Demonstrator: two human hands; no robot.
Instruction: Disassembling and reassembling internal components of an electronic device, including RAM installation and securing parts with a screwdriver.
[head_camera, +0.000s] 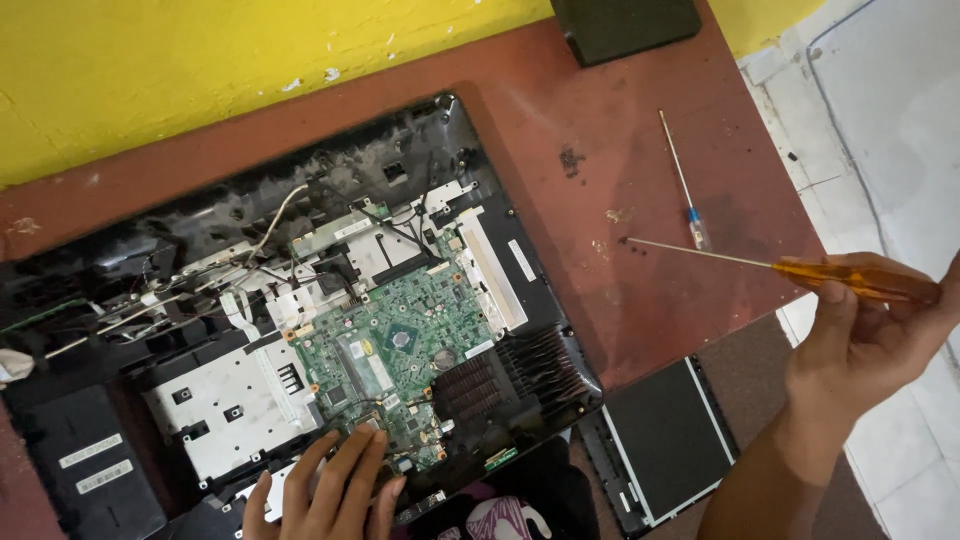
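An opened laptop chassis was laid flat across a reddish-brown table, its cover removed so that the green motherboard was exposed from above. The left hand was spread flat, fingers extended and close together, and was pressed on the lower edge of the motherboard and the metal bracket beside it; nothing was pinched. By judgement, the chassis was steadied this way so that it would not slide.

The right hand was held well apart from the laptop, out past the table's right edge. A long screwdriver with an amber handle was gripped in it, the fingers curled around the handle and the thumb laid along it. The thin shaft was pointed leftward over the table, its tip above the bare wood and short of the chassis. The tool appeared to be held raised and level, probably so that it could be kept ready without touching the board.

1 smaller screwdriver with a blue collar was left lying on the table near the long one's tip, within reach. A black heatsink grille was seen at the board's right. A flat black panel was set off the table's lower corner, likely kept aside, and a dark box was placed against the yellow wall.
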